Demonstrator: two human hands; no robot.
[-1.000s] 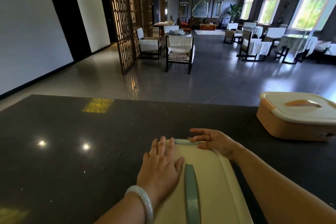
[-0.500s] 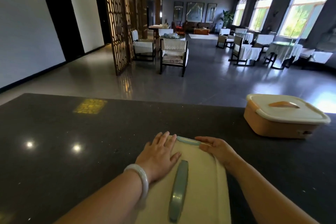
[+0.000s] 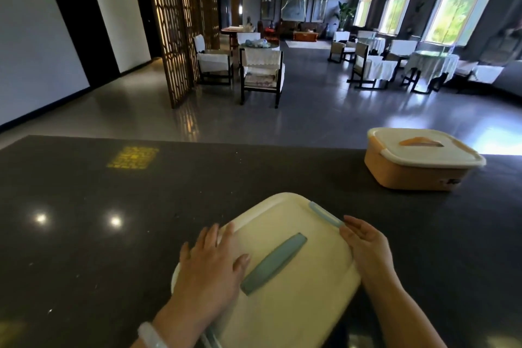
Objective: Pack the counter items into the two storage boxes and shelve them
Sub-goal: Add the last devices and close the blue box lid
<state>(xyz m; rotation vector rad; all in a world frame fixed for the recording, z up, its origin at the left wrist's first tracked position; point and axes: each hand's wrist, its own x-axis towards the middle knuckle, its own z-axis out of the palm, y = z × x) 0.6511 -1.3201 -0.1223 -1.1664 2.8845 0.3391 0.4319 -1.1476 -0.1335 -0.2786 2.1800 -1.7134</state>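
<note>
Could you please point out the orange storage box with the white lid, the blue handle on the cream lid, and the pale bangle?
Orange plastic storage box point(image 3: 406, 175), head view, front wall.
Blue lid handle point(image 3: 274, 263), head view, its middle.
Pale bangle point(image 3: 152, 336), head view, band on left wrist.

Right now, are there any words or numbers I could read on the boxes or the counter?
None can be read.
Orange box: a small dark label low on its front right corner, too small and blurred to read.
Counter: a yellow patterned patch shows on the top, but no letters can be made out.
Cream lid under the hands: no writing visible.
</note>
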